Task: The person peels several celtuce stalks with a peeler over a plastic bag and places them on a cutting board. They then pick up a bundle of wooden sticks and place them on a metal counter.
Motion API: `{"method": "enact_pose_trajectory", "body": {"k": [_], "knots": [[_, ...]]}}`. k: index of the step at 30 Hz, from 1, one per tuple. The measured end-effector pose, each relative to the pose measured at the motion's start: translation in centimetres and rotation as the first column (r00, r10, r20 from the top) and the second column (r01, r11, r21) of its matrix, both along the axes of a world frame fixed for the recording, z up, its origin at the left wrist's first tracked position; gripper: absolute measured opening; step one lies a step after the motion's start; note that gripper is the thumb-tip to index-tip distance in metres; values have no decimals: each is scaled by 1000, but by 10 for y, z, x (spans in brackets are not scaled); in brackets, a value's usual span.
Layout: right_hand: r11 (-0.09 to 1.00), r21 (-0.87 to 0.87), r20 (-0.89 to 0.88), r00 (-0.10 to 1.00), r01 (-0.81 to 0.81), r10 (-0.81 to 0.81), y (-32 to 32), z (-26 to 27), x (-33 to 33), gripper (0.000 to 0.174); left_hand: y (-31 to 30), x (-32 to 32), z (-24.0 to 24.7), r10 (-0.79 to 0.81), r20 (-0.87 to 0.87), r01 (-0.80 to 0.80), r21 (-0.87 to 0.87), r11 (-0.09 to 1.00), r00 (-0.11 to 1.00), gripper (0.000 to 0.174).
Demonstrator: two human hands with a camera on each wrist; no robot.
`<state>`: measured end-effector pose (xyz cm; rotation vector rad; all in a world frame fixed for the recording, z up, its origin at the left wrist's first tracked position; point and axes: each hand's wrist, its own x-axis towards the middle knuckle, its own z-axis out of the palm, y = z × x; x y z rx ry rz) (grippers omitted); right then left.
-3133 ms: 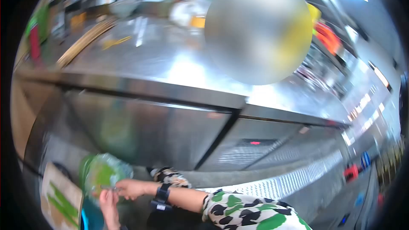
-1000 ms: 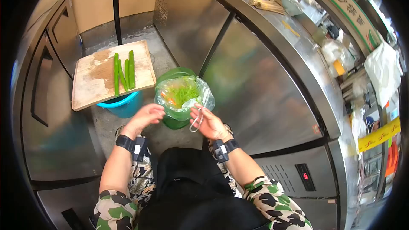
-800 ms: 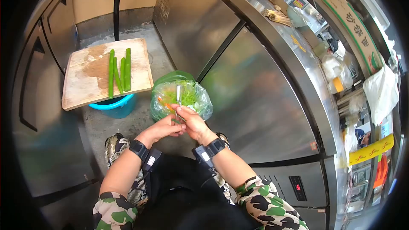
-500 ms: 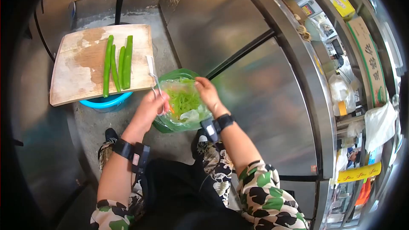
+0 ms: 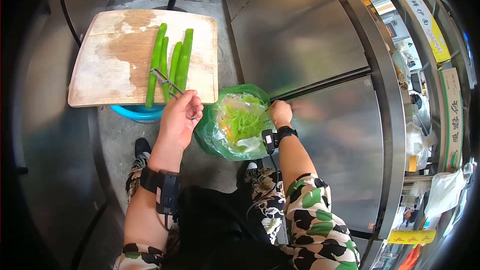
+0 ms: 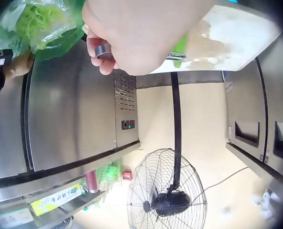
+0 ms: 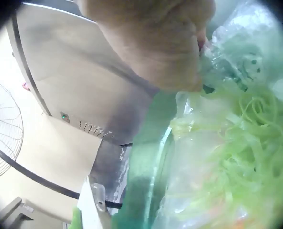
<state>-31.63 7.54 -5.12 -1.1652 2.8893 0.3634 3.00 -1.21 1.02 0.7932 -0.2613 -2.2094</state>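
Note:
My left hand (image 5: 181, 119) grips a metal peeler (image 5: 167, 84) whose head is over the green stalks (image 5: 183, 60) on the wooden cutting board (image 5: 105, 62). In the left wrist view the left hand (image 6: 132, 38) has its fingers curled round the peeler's handle (image 6: 103, 51). My right hand (image 5: 281, 113) grips the rim of a green plastic bag (image 5: 210, 142) that holds pale green peelings (image 5: 245, 120) and a few orange bits. The right wrist view shows the right hand (image 7: 155, 43) at the bag's edge, its fingertips mostly hidden.
Under the board is a blue tub (image 5: 137, 113) on the floor. Steel cabinets (image 5: 335, 135) stand to the right and at the left. Shelves with boxes (image 5: 451, 115) and bags line the far right. A wire fan (image 6: 170, 200) shows in the left wrist view.
Since half a second ago, the left hand has carried the peeler over the stalks, and the right hand has come down onto the bag's rim. The view has shifted, with the board now further right.

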Motion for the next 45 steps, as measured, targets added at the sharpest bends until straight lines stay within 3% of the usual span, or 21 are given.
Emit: {"method": "enact_pose_trajectory", "body": {"k": [3, 5, 8, 10, 14, 17, 20, 23, 25, 26, 29, 31, 33, 35, 37, 39, 40, 41, 42, 44, 45], "knots": [[967, -168, -16, 981, -191, 191, 2, 14, 9, 18, 1, 0, 0, 28, -21, -28, -2, 1000, 999, 6], [913, -346, 199, 934, -217, 297, -5, 11, 25, 16, 3, 0, 0, 40, -26, -40, 10, 999, 999, 6], [807, -539, 502, 678, -240, 537, -19, 7, 84, 23, 5, -1, 1, 42, -33, -41, 38, 998, 999, 5], [824, -529, 557, 650, -202, 517, -26, -17, 113, 30, 6, 0, 0, 33, -39, -32, 30, 999, 999, 6], [889, -454, 608, 708, -62, 359, -35, -29, 148, 29, 6, 0, -8, 67, -22, -65, 84, 994, 998, 7], [889, -451, 728, 609, 81, 314, -36, -38, 142, 25, 3, 0, -12, 74, -26, -71, 81, 994, 997, 6], [800, -530, 794, 496, 282, 351, -26, -29, 133, 22, 1, -1, -12, 74, -40, -71, 88, 994, 996, 6], [785, -463, 856, 436, 411, 277, -4, -4, 114, 24, 2, -5, -10, 73, -54, -68, 100, 993, 996, 7], [886, -464, 563, 773, 4, 292, 19, -10, 92, 26, 2, -7, -11, 72, -61, -65, 109, 992, 996, 7], [907, -378, 367, 870, -185, 330, 32, -19, 84, 28, 3, -9, -12, 71, -63, -63, 117, 991, 996, 7], [831, -492, 200, 896, -259, 397, 41, -5, 116, 31, 1, -11, -15, 76, -68, -67, 127, 990, 995, 7], [870, -485, 498, 790, -87, 357, 36, 26, 156, 28, 2, -12, -16, 81, -71, -72, 124, 990, 994, 7], [907, -420, 749, 574, 24, 331, 33, 38, 183, 26, 0, -12, -18, 89, -60, -80, 137, 987, 994, 6], [849, -465, 711, 465, -253, 528, 49, 48, 215, 23, -1, -13, -18, 90, -58, -80, 145, 986, 994, 6], [685, -512, 698, 215, -518, 683, 70, 39, 225, 24, -2, -14, -21, 90, -71, -79, 142, 987, 993, 5], [795, -279, 856, 236, -539, 461, 92, 47, 225, 28, -5, -12, -22, 100, -81, -89, 132, 987, 992, 5], [823, -294, 840, 279, -486, 465, 104, 49, 220, 29, -4, -10, -19, 104, -83, -94, 124, 988, 991, 5], [918, -326, 887, 264, -228, 380, 118, 41, 208, 28, -4, -8, -17, 108, -85, -98, 115, 989, 991, 5], [945, -322, 927, 221, 49, 305, 132, 28, 192, 28, -4, -5, -17, 106, -84, -98, 102, 990, 991, 5], [832, -159, 987, 90, 531, 132, 142, 36, 177, 31, -7, -1, -25, 86, -101, -74, 115, 991, 991, 6], [753, -84, 991, -21, 653, 129, 145, 39, 173, 33, -8, 1, -29, 77, -113, -62, 130, 990, 991, 6]]}}
